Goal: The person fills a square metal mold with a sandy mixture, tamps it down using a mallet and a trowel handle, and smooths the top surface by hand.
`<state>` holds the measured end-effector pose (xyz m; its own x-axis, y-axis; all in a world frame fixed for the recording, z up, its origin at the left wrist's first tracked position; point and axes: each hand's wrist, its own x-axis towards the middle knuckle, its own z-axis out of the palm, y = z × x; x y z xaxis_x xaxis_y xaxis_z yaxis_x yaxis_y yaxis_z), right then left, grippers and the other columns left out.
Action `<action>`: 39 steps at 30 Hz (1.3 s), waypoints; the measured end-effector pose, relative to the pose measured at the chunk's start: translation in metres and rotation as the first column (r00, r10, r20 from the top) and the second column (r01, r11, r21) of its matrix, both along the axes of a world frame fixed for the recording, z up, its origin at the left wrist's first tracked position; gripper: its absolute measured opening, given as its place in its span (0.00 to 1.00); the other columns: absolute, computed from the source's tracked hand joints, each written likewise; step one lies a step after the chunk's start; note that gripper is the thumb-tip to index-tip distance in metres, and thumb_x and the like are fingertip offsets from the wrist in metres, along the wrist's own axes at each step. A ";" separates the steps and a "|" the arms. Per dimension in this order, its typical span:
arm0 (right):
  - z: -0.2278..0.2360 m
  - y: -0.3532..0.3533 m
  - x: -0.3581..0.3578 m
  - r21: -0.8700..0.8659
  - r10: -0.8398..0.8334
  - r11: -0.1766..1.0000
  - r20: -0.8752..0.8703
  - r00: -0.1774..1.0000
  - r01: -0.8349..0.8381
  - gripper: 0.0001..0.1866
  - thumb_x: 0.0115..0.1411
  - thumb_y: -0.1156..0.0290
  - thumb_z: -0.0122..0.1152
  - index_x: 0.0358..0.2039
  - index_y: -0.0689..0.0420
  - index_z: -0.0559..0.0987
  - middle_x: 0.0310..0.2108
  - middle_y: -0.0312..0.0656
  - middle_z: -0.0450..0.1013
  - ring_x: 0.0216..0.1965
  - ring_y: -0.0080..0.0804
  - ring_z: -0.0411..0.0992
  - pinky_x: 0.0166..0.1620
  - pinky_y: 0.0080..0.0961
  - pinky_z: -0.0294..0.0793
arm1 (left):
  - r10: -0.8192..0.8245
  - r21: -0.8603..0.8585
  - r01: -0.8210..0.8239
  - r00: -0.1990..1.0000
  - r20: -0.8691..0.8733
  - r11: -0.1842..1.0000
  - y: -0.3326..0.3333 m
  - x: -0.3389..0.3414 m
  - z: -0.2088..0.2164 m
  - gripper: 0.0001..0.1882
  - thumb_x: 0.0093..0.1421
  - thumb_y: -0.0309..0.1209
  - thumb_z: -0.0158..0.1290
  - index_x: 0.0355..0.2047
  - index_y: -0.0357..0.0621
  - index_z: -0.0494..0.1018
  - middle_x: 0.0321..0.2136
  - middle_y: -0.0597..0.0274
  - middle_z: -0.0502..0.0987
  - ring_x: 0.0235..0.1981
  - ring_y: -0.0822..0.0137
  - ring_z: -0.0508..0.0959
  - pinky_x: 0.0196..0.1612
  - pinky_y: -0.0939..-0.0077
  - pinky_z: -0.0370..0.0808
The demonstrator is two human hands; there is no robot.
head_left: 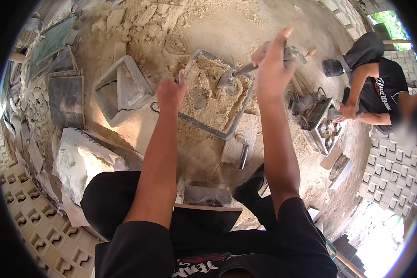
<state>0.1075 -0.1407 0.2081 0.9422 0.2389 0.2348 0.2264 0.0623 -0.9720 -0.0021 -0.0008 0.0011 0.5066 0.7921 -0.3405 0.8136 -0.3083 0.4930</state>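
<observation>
My right hand (274,69) is wrapped round a trowel-like tool, thumb raised. Its flat metal blade (225,78) rests on loose sandy material inside a dark rectangular mould frame (204,126). My left hand (170,92) is closed at the frame's left side, thumb up; whether it grips the rim is hidden behind the hand. Sandy mix (206,99) fills much of the frame, with a round grey patch in its middle. A wire loop (154,107) sticks out at the frame's left corner.
Left of the frame lies a grey box-shaped mould (118,92); nearer is an open sack of pale powder (90,155). A metal tool (243,153) lies close by. At right a co-worker (380,88) handles a patterned block mould (322,125). Block stacks (389,171) stand beyond.
</observation>
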 end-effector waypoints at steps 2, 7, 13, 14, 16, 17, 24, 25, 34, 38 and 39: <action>0.002 0.003 -0.002 0.036 0.010 0.999 0.087 0.996 -0.013 0.32 0.70 0.49 0.45 0.10 0.49 0.59 0.08 0.27 0.55 0.10 0.14 0.55 0.13 0.19 0.48 | 0.026 0.025 -0.027 0.999 0.021 0.999 0.004 -0.003 -0.009 0.37 0.65 0.58 0.37 0.36 0.31 0.79 0.37 0.40 0.79 0.42 0.44 0.78 0.49 0.53 0.73; -0.005 0.000 -0.012 0.028 0.039 0.999 0.035 0.999 -0.040 0.28 0.70 0.60 0.49 0.11 0.51 0.61 0.09 0.26 0.55 0.12 0.13 0.51 0.16 0.19 0.46 | -0.007 0.018 0.007 1.000 0.018 1.000 0.001 -0.003 0.002 0.37 0.65 0.57 0.38 0.33 0.31 0.80 0.33 0.39 0.79 0.38 0.43 0.79 0.46 0.52 0.74; -0.018 -0.029 -0.013 0.132 0.492 0.864 -0.008 0.871 -0.486 0.23 0.69 0.66 0.49 0.15 0.55 0.65 0.13 0.27 0.59 0.15 0.14 0.53 0.17 0.19 0.47 | -0.005 0.065 0.002 0.999 0.052 0.998 -0.004 -0.001 0.000 0.37 0.65 0.58 0.38 0.31 0.31 0.80 0.32 0.37 0.79 0.38 0.43 0.79 0.45 0.52 0.74; -0.009 -0.029 -0.011 0.124 0.563 0.825 -0.087 0.822 -0.552 0.22 0.69 0.66 0.49 0.16 0.56 0.66 0.13 0.28 0.59 0.15 0.14 0.52 0.18 0.19 0.47 | 0.003 0.048 -0.006 0.999 0.048 0.999 -0.002 -0.002 0.000 0.37 0.65 0.58 0.38 0.31 0.31 0.80 0.32 0.37 0.79 0.38 0.43 0.79 0.46 0.52 0.74; -0.005 -0.030 -0.014 0.037 0.545 0.838 -0.126 0.829 -0.545 0.22 0.68 0.66 0.49 0.16 0.55 0.65 0.13 0.26 0.56 0.15 0.15 0.50 0.18 0.19 0.47 | -0.006 0.086 0.002 0.999 0.042 0.996 -0.001 -0.002 -0.004 0.37 0.65 0.58 0.38 0.31 0.31 0.80 0.33 0.37 0.79 0.38 0.42 0.79 0.46 0.52 0.74; -0.007 -0.028 -0.014 -0.034 0.520 0.847 -0.159 0.839 -0.531 0.22 0.68 0.66 0.50 0.15 0.55 0.65 0.13 0.26 0.56 0.14 0.15 0.49 0.18 0.19 0.47 | -0.011 0.105 0.006 0.999 0.039 0.994 0.000 -0.002 -0.006 0.38 0.65 0.58 0.38 0.31 0.31 0.80 0.33 0.37 0.79 0.38 0.42 0.79 0.46 0.52 0.74; -0.015 -0.043 -0.016 0.001 0.529 0.848 -0.045 0.847 -0.530 0.24 0.65 0.68 0.49 0.11 0.52 0.62 0.10 0.27 0.55 0.12 0.15 0.49 0.17 0.21 0.46 | 0.006 0.086 -0.012 0.997 0.072 0.996 -0.001 -0.002 -0.008 0.42 0.64 0.61 0.38 0.31 0.25 0.77 0.34 0.32 0.77 0.39 0.40 0.78 0.45 0.50 0.73; -0.020 -0.045 -0.015 -0.047 0.523 0.850 -0.045 0.851 -0.524 0.24 0.65 0.68 0.49 0.10 0.52 0.62 0.09 0.27 0.55 0.11 0.15 0.48 0.16 0.21 0.45 | 0.007 0.059 -0.011 0.997 0.075 0.998 -0.002 -0.001 -0.003 0.42 0.64 0.61 0.38 0.31 0.26 0.77 0.34 0.32 0.77 0.40 0.39 0.78 0.46 0.50 0.72; 0.003 -0.065 -0.019 0.053 0.528 0.849 -0.058 0.847 -0.525 0.25 0.65 0.66 0.48 0.09 0.53 0.60 0.08 0.29 0.55 0.11 0.16 0.48 0.16 0.22 0.42 | -0.002 0.039 0.002 1.000 -0.001 0.999 0.001 -0.003 -0.002 0.39 0.65 0.60 0.36 0.35 0.31 0.79 0.40 0.39 0.78 0.46 0.45 0.77 0.50 0.53 0.72; -0.019 -0.071 -0.019 -0.042 0.490 0.872 0.125 0.863 -0.488 0.24 0.65 0.69 0.47 0.10 0.54 0.61 0.09 0.31 0.56 0.11 0.17 0.49 0.16 0.22 0.43 | -0.004 0.066 -0.002 0.996 0.084 0.998 -0.004 -0.001 0.000 0.40 0.64 0.61 0.38 0.34 0.28 0.77 0.36 0.34 0.77 0.42 0.40 0.77 0.48 0.50 0.72; -0.015 -0.071 -0.022 0.031 0.481 0.874 0.093 0.872 -0.485 0.23 0.65 0.70 0.46 0.10 0.54 0.61 0.09 0.32 0.56 0.12 0.17 0.50 0.16 0.22 0.44 | 0.007 0.041 -0.009 0.998 0.066 0.999 -0.004 -0.001 0.002 0.40 0.64 0.61 0.38 0.35 0.28 0.77 0.36 0.34 0.77 0.42 0.40 0.77 0.48 0.50 0.72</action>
